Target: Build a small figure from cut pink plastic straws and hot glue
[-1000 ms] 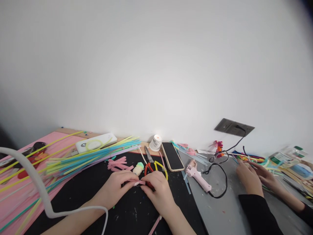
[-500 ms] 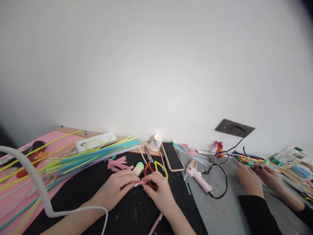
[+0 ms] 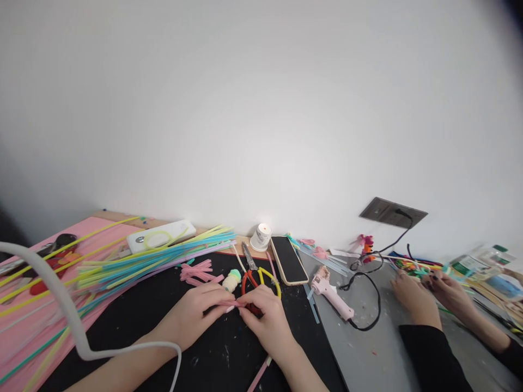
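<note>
Left hand [image 3: 204, 313] and right hand [image 3: 263, 317] nearly closed, thumb to forefinger, pinching one short stretch of pink strip [image 3: 231, 302] between them. On the near side of the scissors [image 3: 250, 262], a little to the left. Held from both ends with hardly a gap, probably for fine control over something soft and narrow.

Another pink length [image 3: 259, 375] well nearer than the scissors, just below the right hand; cannot tell if joined to the pinched part.

Scissors lying on the black surface [image 3: 220, 354], blades away, handles toward the right hand: likely parked for quick pickup. Partly overlapped by that hand; cannot judge contact.

Just left of the scissors: small cream-and-green fuzzy piece [image 3: 232, 280], perhaps set aside within reach. Farther left: cut pink strips [image 3: 199, 271], loosely heaped, apparently ready stock. Well left: long pastel strips [image 3: 163, 256], roughly parallel, presumably against tangling.

Just behind the scissors: upturned cup [image 3: 260, 238]. Just right: phone [image 3: 289, 261], screen up. Farther right: pink glue gun [image 3: 333, 298], laid on its side, cord [image 3: 379, 299] trailing toward a wall socket [image 3: 382, 211], probably placed to suit its lead. Far right of the scissors: co-worker's hands [image 3: 414, 302], at small colourful bits, too blurred for detail.
</note>
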Demonstrator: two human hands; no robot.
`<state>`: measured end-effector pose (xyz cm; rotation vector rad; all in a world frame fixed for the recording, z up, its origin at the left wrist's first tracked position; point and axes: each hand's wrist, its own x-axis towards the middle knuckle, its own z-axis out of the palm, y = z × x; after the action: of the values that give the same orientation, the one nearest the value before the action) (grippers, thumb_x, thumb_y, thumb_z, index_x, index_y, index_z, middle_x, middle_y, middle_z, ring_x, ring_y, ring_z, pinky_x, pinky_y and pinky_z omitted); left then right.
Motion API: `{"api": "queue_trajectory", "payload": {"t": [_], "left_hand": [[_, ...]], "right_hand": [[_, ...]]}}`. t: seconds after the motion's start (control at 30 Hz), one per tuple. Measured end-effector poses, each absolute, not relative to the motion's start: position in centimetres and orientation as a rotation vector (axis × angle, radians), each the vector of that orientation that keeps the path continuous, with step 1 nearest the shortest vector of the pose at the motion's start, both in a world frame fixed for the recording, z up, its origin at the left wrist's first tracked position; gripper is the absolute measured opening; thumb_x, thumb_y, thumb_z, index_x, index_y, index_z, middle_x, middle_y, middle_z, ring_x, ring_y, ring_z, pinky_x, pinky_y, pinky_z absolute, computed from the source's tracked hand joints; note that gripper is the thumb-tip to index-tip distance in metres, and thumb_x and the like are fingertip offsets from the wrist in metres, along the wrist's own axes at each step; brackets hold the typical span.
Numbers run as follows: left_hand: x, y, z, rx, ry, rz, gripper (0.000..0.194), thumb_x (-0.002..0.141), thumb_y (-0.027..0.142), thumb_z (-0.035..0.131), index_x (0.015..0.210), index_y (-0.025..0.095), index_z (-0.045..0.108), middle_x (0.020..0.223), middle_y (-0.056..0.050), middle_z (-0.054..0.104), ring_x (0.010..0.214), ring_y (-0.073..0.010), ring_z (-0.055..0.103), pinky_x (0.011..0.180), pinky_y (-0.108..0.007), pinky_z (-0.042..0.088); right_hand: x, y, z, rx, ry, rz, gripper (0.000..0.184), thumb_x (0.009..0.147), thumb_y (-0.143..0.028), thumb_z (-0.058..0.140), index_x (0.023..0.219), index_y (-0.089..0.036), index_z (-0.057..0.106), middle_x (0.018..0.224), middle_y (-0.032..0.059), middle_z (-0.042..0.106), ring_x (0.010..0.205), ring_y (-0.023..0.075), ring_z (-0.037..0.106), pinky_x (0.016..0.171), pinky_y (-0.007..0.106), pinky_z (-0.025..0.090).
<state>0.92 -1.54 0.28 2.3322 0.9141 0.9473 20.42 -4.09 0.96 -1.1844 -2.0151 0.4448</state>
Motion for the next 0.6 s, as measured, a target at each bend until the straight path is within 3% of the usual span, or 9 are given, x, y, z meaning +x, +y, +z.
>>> {"api": "queue_trajectory", "payload": {"t": [0.6], "left_hand": [[0.76, -1.44, 0.71, 2.292, 1.008, 0.948, 0.022, 0.088, 0.03, 0.05, 0.092, 0.024, 0.071, 0.088, -0.001, 0.073, 0.084, -0.0167, 0.066, 0.081, -0.025, 0.049]], "right_hand": [[20.97, -3.97, 0.53, -1.185, -2.045, 0.398, 0.013, 0.079, -0.012, 0.06, 0.083, -0.022, 0.065, 0.077, 0.0003, 0.066, 0.074, 0.0172, 0.057, 0.071, 0.031, 0.044]]}}
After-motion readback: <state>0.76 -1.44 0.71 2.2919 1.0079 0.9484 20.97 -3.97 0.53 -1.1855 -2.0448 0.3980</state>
